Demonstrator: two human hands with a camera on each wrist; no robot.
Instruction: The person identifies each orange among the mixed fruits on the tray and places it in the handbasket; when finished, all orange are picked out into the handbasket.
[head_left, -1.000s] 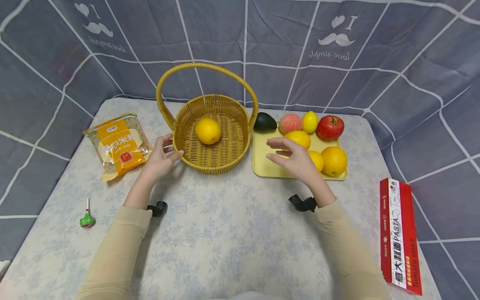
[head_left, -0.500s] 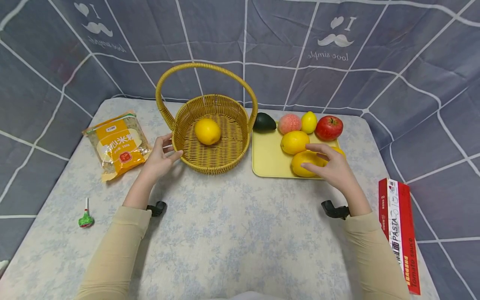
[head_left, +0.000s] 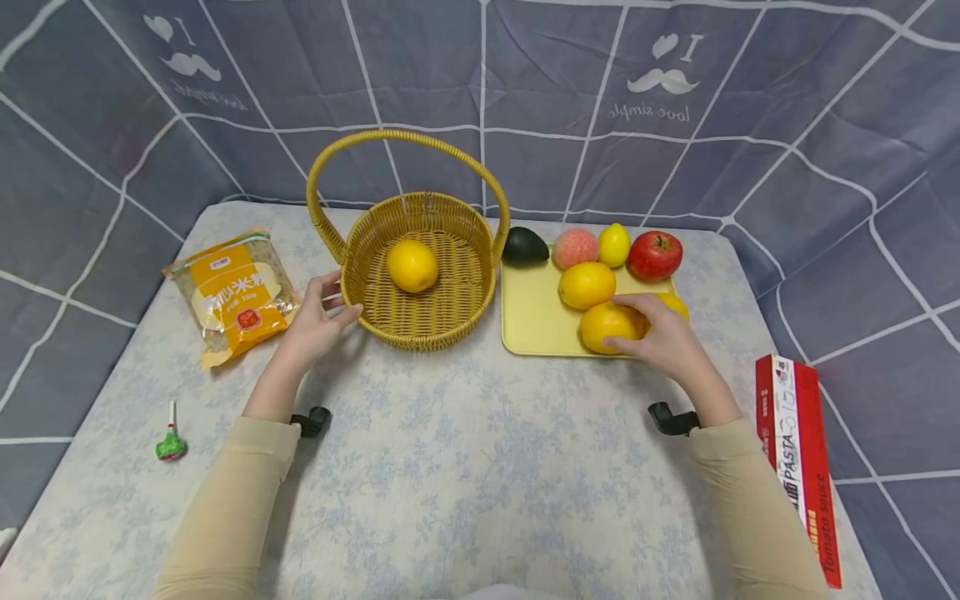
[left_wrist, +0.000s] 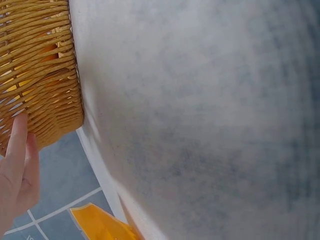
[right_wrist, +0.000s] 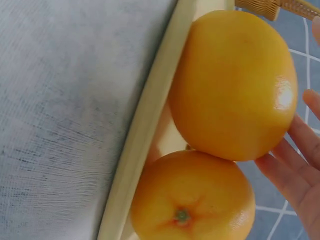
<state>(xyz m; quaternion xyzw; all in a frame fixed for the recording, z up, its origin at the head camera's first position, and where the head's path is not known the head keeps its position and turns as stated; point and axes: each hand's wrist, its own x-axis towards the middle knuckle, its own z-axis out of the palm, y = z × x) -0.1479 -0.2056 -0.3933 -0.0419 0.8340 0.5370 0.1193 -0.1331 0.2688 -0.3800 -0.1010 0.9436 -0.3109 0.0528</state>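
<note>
My right hand (head_left: 663, 337) reaches over a yellow-orange oval fruit (head_left: 600, 329) on the pale yellow tray (head_left: 528, 321). In the right wrist view, spread fingers (right_wrist: 287, 180) lie at the far side of that oval fruit (right_wrist: 232, 85); a firm grip is not visible. An orange (right_wrist: 192, 205) sits against it, mostly covered by the hand in the head view. At the left side of the wicker basket (head_left: 423, 340), my left hand (head_left: 315, 321) touches the weave with extended fingers (left_wrist: 20, 135). One yellow fruit (head_left: 412, 267) lies inside the basket.
Also on the tray are another yellow oval fruit (head_left: 587, 285), a peach (head_left: 576, 248), a lemon (head_left: 615, 245) and an apple (head_left: 655, 255). An avocado (head_left: 525, 245) lies at its back left corner. A noodle bag (head_left: 236, 296), a lollipop (head_left: 172, 442) and a pasta box (head_left: 802, 467) flank the arms.
My right hand has moved right across the tray, then lowered over the oval fruit, its thumb coming down onto the near side in the head view. The left hand stays at the basket.
</note>
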